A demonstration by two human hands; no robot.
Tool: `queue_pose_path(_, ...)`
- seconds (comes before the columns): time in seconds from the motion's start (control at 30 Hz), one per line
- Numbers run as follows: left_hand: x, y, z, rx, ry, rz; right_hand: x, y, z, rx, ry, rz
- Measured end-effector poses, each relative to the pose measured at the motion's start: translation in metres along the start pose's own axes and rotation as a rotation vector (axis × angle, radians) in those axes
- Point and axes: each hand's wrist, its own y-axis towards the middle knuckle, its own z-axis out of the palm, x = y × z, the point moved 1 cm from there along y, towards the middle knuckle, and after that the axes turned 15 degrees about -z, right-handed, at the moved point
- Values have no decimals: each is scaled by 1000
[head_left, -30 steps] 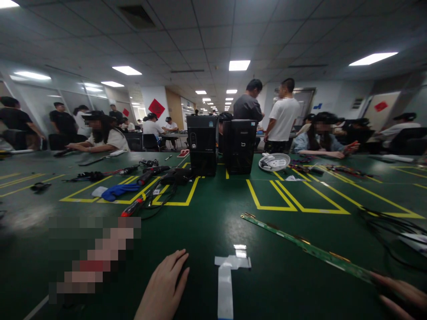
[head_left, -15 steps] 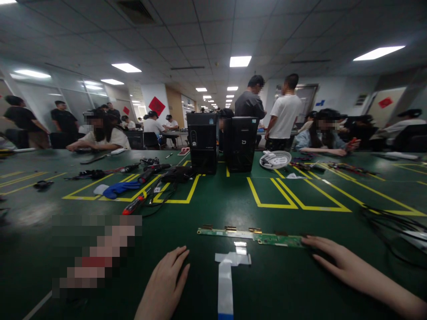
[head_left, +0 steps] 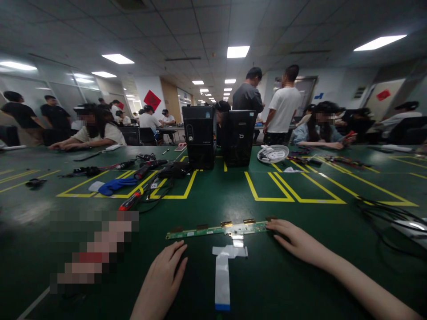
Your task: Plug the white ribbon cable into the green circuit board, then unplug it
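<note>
A long, narrow green circuit board [head_left: 207, 231] lies across the dark green tabletop in front of me. My right hand [head_left: 293, 238] reaches in from the right, its fingertips touching the board's right end and its thumb held apart below it. Flat on the table near the board's left end is my left hand [head_left: 163, 273], open and holding nothing. Between the hands, a white ribbon cable [head_left: 222, 278] with a blue end runs from below the board toward me. Whether the cable joins the board is hard to make out.
Two black computer towers [head_left: 200, 138] stand beyond. To the left lie a red-and-black screwdriver [head_left: 129, 202], a blue glove [head_left: 118, 186], dark cables and a blurred-out patch. A round white basket [head_left: 273, 153] sits behind. Black cables [head_left: 383, 222] lie at right. Other people sit and stand farther back.
My right hand has moved left, and the circuit board has slid left with it and turned slightly. My left hand stays in nearly the same place. The camera view has shifted a little.
</note>
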Motion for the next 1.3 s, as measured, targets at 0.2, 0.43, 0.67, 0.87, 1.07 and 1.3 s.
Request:
queue_pose_path(0.2, -25, -3, -6, -3, -53, 130, 16, -5, 3, -12, -14, 0)
queue_pose_path(0.43, -124, -12, -3, 285, -71, 207, 26, -6, 11, -24, -68, -33)
queue_pose_path(0.67, -154, -9, 13, 320, -57, 142, 29, -3, 17, -22, -70, -76)
queue_pose_path(0.87, -151, -12, 5, 381, -104, 180, 36, 0, 15, 28, -55, -142)
queue_pose_path(1.07, -146, -18, 4, 421, -120, 172, 36, -1, 14, 47, -29, -178)
queue_pose_path(1.3, -138, -23, 1, 447, -82, 285, 35, 0, 14, 46, -18, -180)
